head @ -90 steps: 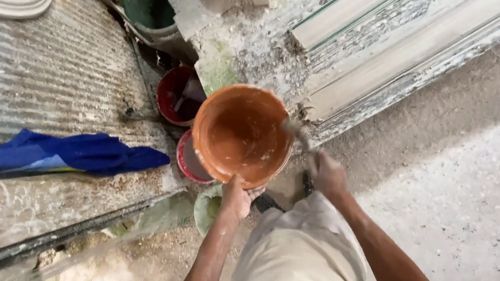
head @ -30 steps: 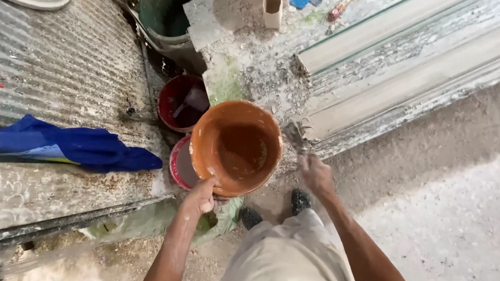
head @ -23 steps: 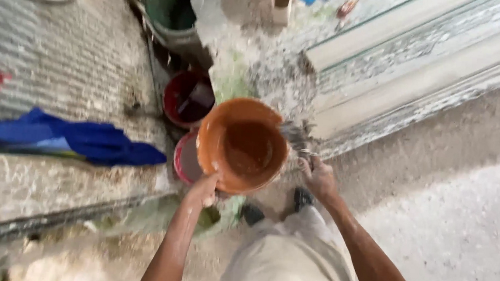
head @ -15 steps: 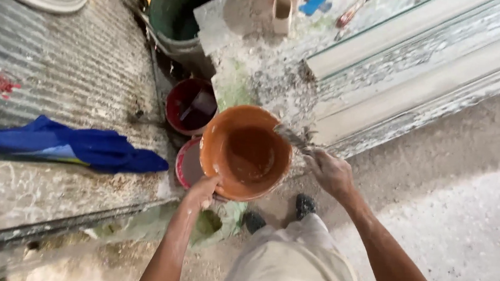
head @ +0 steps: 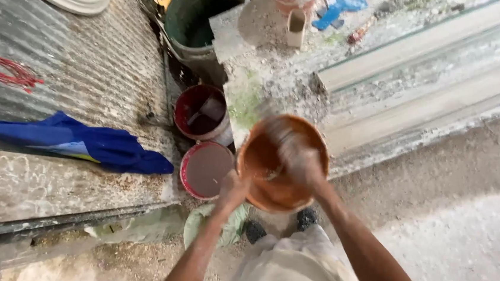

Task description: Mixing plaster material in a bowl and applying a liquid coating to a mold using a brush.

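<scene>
My left hand grips the near left rim of a round orange bowl and holds it up at waist height. My right hand is down inside the bowl, blurred by motion, with its fingers curled around a small grey tool whose pale streak shows at the far rim. The inside of the bowl is smeared with wet brownish paste. Below the bowl are my pale trousers and dark shoes.
Two red buckets stand just left of the bowl, with a green bin behind them. A blue cloth lies on a corrugated metal sheet. A dusty slab and long pale mouldings fill the right.
My right hand has moved from the bowl's right rim into the bowl and is now blurred. The bowl and my left hand have stayed roughly in place.
</scene>
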